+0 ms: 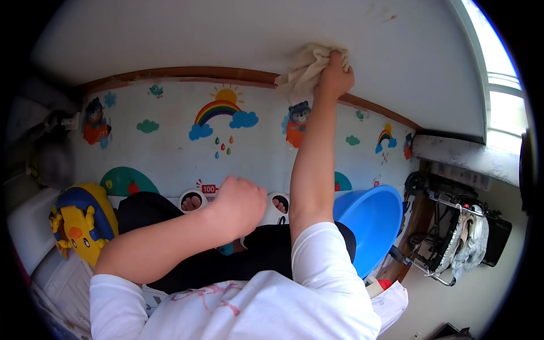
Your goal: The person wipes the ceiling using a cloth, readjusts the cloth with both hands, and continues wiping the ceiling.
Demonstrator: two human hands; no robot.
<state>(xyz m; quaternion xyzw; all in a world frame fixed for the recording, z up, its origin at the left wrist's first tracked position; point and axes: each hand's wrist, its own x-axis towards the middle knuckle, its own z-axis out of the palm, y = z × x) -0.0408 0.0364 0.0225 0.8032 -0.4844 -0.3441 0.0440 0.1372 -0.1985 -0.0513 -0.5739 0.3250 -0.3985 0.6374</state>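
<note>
While your right hand (338,78) reaches far ahead at the end of a nearly straight arm, it grips a bunched cream cloth (309,67) between its curled fingers, against the white wall (198,42). The cloth's loose folds hang to the left of your knuckles and overlap the brown strip (192,72) along the wall's lower edge. That strip runs in a long line to both sides of the cloth, with pale wall spreading above it, and the window (505,107) stands well apart on your right. Your left hand (241,205) is curled into a fist in front of your body, well back from the wall; you cannot tell from here whether anything sits inside it. Below that fist, your slippers (193,199) rest on the cartoon-printed mat (170,154), which stretches from your feet to the strip. The blue basin (371,226) bounds your right side, its rim near your upper arm, and the yellow toy (79,226) stands just beside your left elbow. Farther right, a metal-framed cart (447,238) marks the outer side.
</note>
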